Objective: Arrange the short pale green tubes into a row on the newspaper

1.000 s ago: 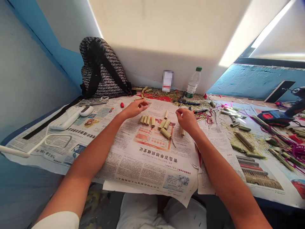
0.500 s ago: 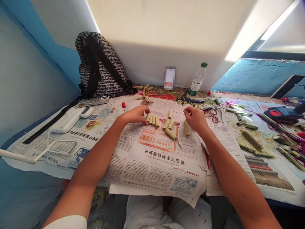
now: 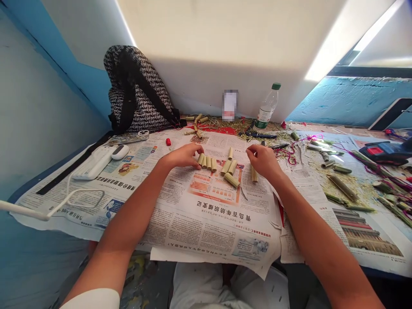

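On the newspaper, several short pale stalk pieces (image 3: 209, 163), bamboo-like, stand in a close row. My left hand (image 3: 185, 156) is at the row's left end, thumb and forefinger closed about the ends of the leftmost stalk piece (image 3: 200, 160). To the right lies a looser cluster of stalk pieces (image 3: 231, 168). My right hand (image 3: 262, 159) hovers by a lone stalk piece (image 3: 254, 174), partly covering it. Its fingers are curled, with thumb and forefinger tips together; anything between them is too small to make out.
A patterned backpack (image 3: 138, 92) leans on the wall. A plastic bottle (image 3: 266, 109) and an upright blurred card (image 3: 229, 106) stand at the back. Left lie a white power strip (image 3: 93, 163) and red cap (image 3: 168, 141); right, cut stalks (image 3: 343, 187), purple string, and a power tool (image 3: 383, 150).
The whole view has shifted very slightly. My right hand has moved a touch to the left relative to the lone stalk piece; the left hand and the row stay as they were.
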A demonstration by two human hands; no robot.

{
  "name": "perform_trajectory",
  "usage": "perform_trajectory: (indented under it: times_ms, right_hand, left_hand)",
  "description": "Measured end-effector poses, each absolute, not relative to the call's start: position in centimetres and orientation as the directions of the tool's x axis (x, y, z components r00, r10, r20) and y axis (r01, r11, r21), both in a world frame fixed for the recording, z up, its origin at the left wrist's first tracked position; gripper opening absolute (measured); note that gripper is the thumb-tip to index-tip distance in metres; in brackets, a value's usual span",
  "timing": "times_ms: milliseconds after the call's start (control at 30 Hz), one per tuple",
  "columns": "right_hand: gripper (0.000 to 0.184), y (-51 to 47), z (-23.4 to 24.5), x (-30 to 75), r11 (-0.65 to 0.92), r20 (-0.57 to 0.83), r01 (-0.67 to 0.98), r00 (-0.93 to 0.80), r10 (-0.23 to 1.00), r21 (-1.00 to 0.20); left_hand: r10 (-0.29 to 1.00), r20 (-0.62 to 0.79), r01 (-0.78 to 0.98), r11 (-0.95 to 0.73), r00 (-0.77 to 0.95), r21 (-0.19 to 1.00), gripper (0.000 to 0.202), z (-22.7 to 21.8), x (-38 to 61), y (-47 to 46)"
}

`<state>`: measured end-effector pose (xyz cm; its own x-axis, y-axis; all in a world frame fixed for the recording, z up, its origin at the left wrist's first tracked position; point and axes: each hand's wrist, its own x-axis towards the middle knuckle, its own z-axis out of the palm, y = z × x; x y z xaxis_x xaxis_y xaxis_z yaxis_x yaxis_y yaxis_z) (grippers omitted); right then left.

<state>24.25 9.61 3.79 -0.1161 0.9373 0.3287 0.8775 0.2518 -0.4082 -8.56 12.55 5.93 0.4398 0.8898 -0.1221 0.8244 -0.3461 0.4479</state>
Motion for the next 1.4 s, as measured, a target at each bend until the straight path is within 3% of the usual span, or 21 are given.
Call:
perform_trajectory:
  times_ms: [433,600,767,933,1067,1267,1400]
  right_hand:
    - [0.033,9.4,3.0,23.5,0.316,0.288,0.857,-0.208,0.935,-0.406]
    - [0.056,8.8,1.8,21.7,0.399,0.181,0.870,-0.360,0.915,-0.289]
    - [0.059,7.9,1.5,20.4,0.436,0.135,0.877,-0.416,0.899,-0.202]
    - [0.057,5.9,2.8,18.5,0.460,0.123,0.875,-0.446,0.887,-0.152]
    - [0.057,4.0,3.1,16.4,0.529,0.135,0.839,-0.514,0.847,-0.127]
    - [0.053,2.4,3.3,15.1,0.576,0.229,0.806,-0.540,0.810,-0.134]
    - [0.050,2.3,3.4,14.7,0.579,0.265,0.797,-0.529,0.806,-0.170]
  left_hand:
    - [0.898,-0.094,0.814,-0.340,0.430,0.471,0.053,5.9,-8.5,12.5]
    - [0.908,0.107,0.757,-0.398,0.404,0.519,0.052,5.0,-7.2,12.8]
    - [0.903,0.283,0.715,-0.430,0.324,0.552,0.054,3.9,-5.4,12.7]
    - [0.888,0.361,0.715,-0.448,0.285,0.536,0.057,3.1,-3.6,13.1]
    - [0.894,0.328,0.708,-0.443,0.305,0.550,0.057,2.8,-1.6,13.2]
    - [0.872,0.215,0.765,-0.489,0.440,0.419,0.048,2.2,0.8,12.8]
    - [0.880,0.188,0.784,-0.474,0.436,0.401,0.053,2.2,1.1,12.9]
